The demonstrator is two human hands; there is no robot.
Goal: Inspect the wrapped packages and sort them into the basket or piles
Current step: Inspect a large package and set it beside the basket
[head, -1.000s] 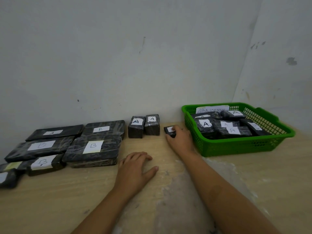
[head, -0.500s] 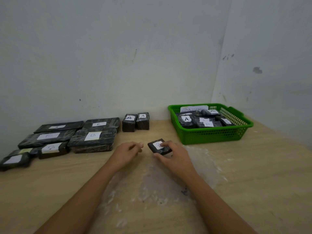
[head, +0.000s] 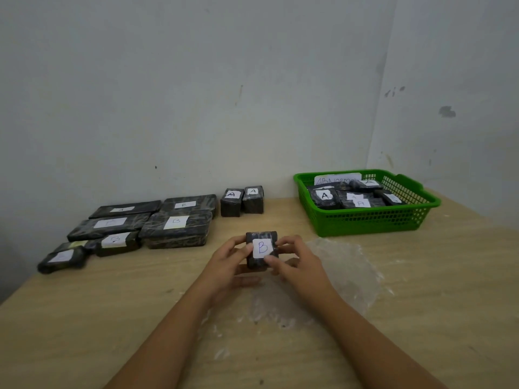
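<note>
A small black wrapped package (head: 261, 237) with a white label marked B is held up above the table's middle, label facing me. My left hand (head: 229, 262) grips its left side and my right hand (head: 295, 262) pinches its right side, thumb on the label's lower corner. A green plastic basket (head: 370, 223) at the back right holds several black packages labelled A and a paper sign. Two small upright packages marked A (head: 242, 200) stand by the wall. A group of flat black packages (head: 175, 228), mostly labelled B, lies at the left.
The wooden table (head: 421, 290) runs into a corner of two pale walls. A whitish scuffed patch (head: 337, 265) spreads on the tabletop under and to the right of my hands. The table's left edge falls off near the leftmost package (head: 60, 259).
My right hand drew the small package back from beside the basket toward me. My left hand came off the table and joined it; both now hold the package up with its B label showing.
</note>
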